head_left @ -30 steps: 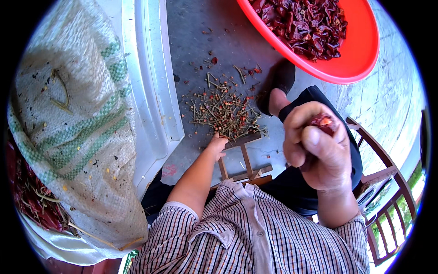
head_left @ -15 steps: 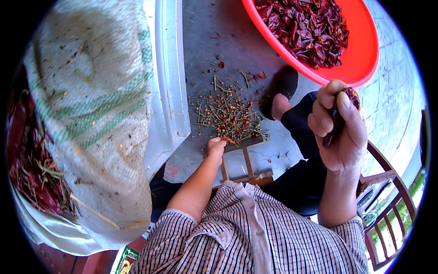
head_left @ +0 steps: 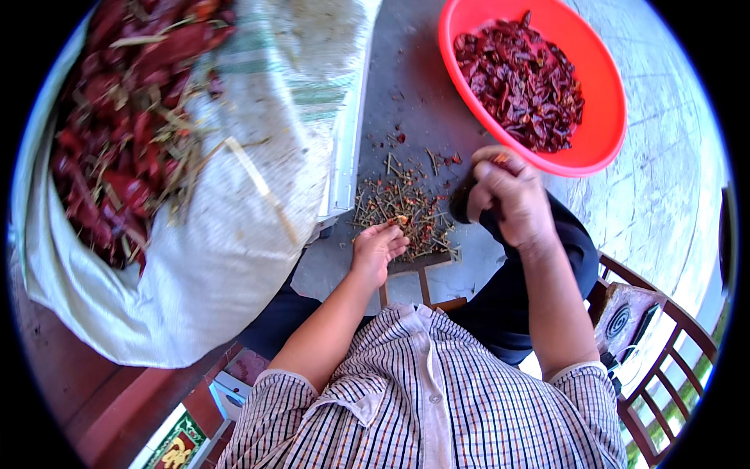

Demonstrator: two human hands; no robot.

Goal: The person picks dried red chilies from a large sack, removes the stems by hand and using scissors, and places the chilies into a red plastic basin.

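Observation:
My left hand (head_left: 376, 252) pinches a small orange-tan chilli piece (head_left: 399, 221) above a pile of stalks and red bits (head_left: 416, 193) on the grey floor. My right hand (head_left: 509, 195), slightly blurred, is closed on a dark red chilli (head_left: 502, 159), just below a red plastic basin (head_left: 598, 102) of dried chilli pieces (head_left: 519, 86). At the left, a white woven sack (head_left: 219, 289) with green stripes lies open, full of red chillies (head_left: 125, 187) and pale stalks.
A pale metal edge (head_left: 350, 172) runs beside the sack. My dark-trousered legs (head_left: 574, 242) flank a small wooden frame (head_left: 426, 285) low below my hands. At the right are a wooden chair (head_left: 664, 422) and a patterned pad (head_left: 625, 320) on it. Red furniture (head_left: 133, 391) shows lower left.
The view has shifted, so the sack's chillies show much more and the basin sits lower. My right hand has moved left with its chilli. My left hand stays over the stalk pile, pinching.

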